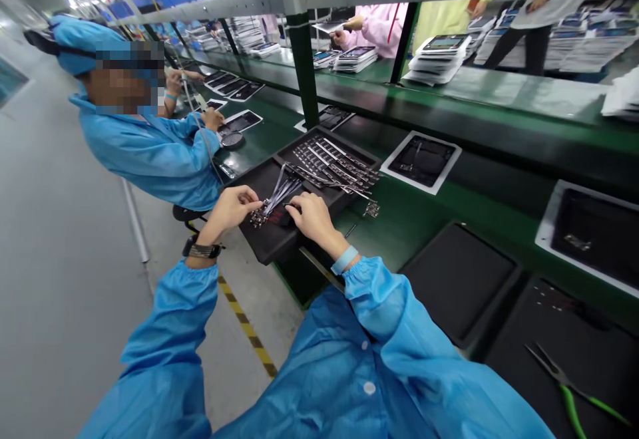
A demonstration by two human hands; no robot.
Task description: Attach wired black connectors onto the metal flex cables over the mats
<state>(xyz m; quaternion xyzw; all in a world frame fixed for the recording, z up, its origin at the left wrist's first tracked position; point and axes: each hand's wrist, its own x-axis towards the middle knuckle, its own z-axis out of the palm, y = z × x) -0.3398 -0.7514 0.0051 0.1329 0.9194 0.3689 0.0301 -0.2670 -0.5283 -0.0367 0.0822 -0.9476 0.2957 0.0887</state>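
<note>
Blue-sleeved co-worker [150, 153]: far left, at the same green bench [394, 226].
Left hand [230, 211]: thumb and fingertips drawn close at the connector ends [258, 216]; cannot tell whether a part is pinched.
Ribbon-cable bundle [283, 193]: in the near part of the black tray [272, 251], between both hands.
Bundle axis: from the connector ends, up against the left fingertips, running away and rightward; left hand nearer those ends.
Right hand [312, 216]: at the bundle's right side, fingers curled, thumb side toward the ribbons; hold cannot be told.
Flex strips [343, 158]: spread in the tray's far part, beyond the right hand.
White-framed panel [422, 163]: flat on the bench, right of the tray.
Pliers [560, 376]: far right, green-handled, tips parted, on a dark mat [604, 346].
</note>
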